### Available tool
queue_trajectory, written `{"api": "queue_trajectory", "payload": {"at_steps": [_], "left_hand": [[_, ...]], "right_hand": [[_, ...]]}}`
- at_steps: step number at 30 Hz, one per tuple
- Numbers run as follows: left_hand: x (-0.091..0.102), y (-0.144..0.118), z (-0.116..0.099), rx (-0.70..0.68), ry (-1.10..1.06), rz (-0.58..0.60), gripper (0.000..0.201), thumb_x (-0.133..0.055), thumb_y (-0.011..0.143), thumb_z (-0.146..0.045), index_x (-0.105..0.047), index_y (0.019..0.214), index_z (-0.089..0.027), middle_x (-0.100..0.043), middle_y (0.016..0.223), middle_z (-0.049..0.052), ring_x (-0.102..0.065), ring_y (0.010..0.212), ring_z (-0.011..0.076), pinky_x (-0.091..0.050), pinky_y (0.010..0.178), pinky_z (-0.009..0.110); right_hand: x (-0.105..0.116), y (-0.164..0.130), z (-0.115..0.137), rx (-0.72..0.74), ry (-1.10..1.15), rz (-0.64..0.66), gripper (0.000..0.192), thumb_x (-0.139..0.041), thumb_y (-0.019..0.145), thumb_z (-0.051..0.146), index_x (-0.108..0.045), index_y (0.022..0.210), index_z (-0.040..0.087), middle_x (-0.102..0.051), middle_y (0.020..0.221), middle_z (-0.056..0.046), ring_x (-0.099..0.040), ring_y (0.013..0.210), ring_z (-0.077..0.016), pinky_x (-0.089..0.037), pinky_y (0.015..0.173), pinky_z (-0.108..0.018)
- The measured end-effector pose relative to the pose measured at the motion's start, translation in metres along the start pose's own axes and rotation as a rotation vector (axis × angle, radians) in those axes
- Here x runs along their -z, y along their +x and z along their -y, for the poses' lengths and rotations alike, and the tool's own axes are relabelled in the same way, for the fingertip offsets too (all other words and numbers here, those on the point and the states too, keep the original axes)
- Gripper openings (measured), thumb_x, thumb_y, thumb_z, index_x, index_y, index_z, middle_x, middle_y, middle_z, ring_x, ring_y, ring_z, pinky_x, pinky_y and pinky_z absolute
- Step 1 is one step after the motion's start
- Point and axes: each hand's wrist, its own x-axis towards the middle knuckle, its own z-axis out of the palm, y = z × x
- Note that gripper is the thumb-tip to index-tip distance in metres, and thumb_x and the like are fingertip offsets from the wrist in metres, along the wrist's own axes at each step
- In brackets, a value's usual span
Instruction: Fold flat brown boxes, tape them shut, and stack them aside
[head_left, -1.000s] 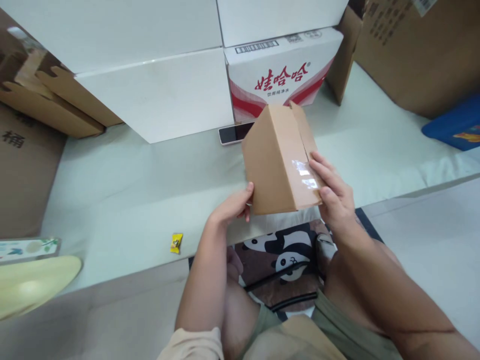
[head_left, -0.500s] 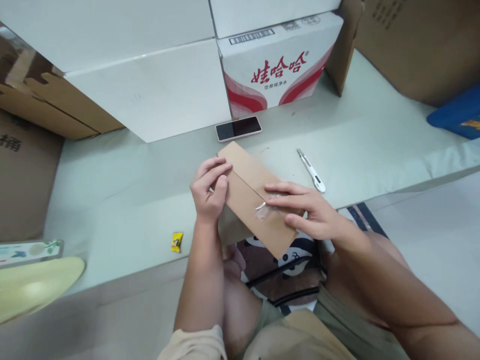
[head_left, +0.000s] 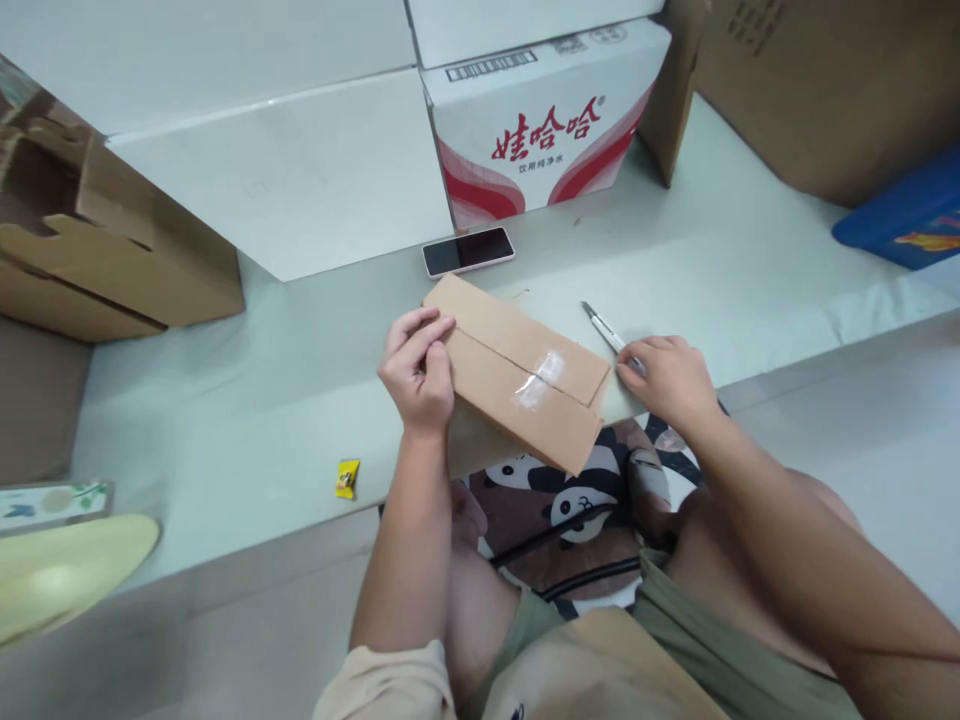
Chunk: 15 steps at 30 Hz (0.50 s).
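While the left hand pinches the nine o'clock end of the small cardboard box, fingers curled onto its taped top, the box lies flat at the near table edge. At its three o'clock, the right hand closes over the handle of the utility knife. A phone lies at twelve o'clock.

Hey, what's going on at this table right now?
A seated person has a small cardboard box lying at the table's near edge, its seam patched with clear tape. The left hand presses on the box's left end. The right hand rests on a utility knife beside the box. A phone lies just behind.
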Motion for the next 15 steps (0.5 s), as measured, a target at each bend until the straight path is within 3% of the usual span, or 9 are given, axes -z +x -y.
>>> {"api": "queue_trajectory", "payload": {"at_steps": [3,6,8,11,13,15], "left_hand": [[-0.003,-0.001,-0.002,0.003,0.027,-0.021,0.030,-0.055,0.087,-0.012,-0.081,0.096,-0.024,-0.074,0.105,0.003,-0.070,0.102,0.0172,-0.057,0.097,0.036],[-0.002,-0.003,-0.002,0.015,0.061,-0.024,0.029,-0.054,0.088,-0.015,-0.081,0.096,-0.022,-0.074,0.106,0.004,-0.070,0.103,0.0181,-0.056,0.099,0.038],[-0.002,-0.003,-0.003,0.028,0.094,-0.018,0.029,-0.053,0.088,-0.016,-0.081,0.096,-0.022,-0.074,0.107,0.005,-0.069,0.105,0.0189,-0.056,0.101,0.040],[-0.004,-0.005,-0.005,0.034,0.156,-0.015,0.030,-0.051,0.088,-0.018,-0.080,0.095,-0.022,-0.073,0.109,0.005,-0.069,0.106,0.0194,-0.055,0.102,0.041],[-0.007,-0.006,-0.007,0.030,0.171,-0.026,0.031,-0.050,0.088,-0.017,-0.080,0.096,-0.021,-0.073,0.109,0.005,-0.069,0.106,0.0191,-0.055,0.102,0.040],[-0.010,-0.006,-0.009,0.025,0.160,-0.045,0.031,-0.051,0.087,-0.014,-0.080,0.096,-0.020,-0.072,0.108,0.005,-0.069,0.106,0.0186,-0.055,0.101,0.039]], "right_hand": [[0.009,-0.002,0.003,-0.116,0.069,0.021,0.021,-0.052,0.087,0.029,-0.066,0.100,0.020,-0.071,0.093,-0.011,-0.060,0.079,-0.0254,-0.039,0.066,-0.034],[0.016,-0.007,0.005,-0.172,0.465,-0.006,0.029,-0.052,0.087,0.030,-0.062,0.112,0.022,-0.063,0.073,-0.002,-0.051,0.059,-0.0173,-0.034,0.057,-0.029],[0.022,-0.015,0.007,-0.071,0.864,-0.042,0.024,-0.054,0.088,0.033,-0.063,0.109,0.024,-0.056,0.066,0.002,-0.050,0.055,-0.0142,-0.039,0.056,-0.028],[0.035,-0.033,0.008,0.236,1.323,-0.085,0.035,-0.065,0.087,0.045,-0.064,0.118,0.028,-0.061,0.080,0.000,-0.057,0.063,-0.0139,-0.046,0.057,-0.029],[0.043,-0.046,0.010,0.411,1.405,-0.106,0.059,-0.075,0.080,0.049,-0.058,0.135,0.036,-0.063,0.093,-0.002,-0.061,0.070,-0.0162,-0.050,0.058,-0.031],[0.050,-0.057,0.015,0.449,1.346,-0.129,0.070,-0.081,0.075,0.049,-0.053,0.139,0.043,-0.062,0.094,-0.002,-0.059,0.071,-0.0170,-0.051,0.058,-0.031]]}}
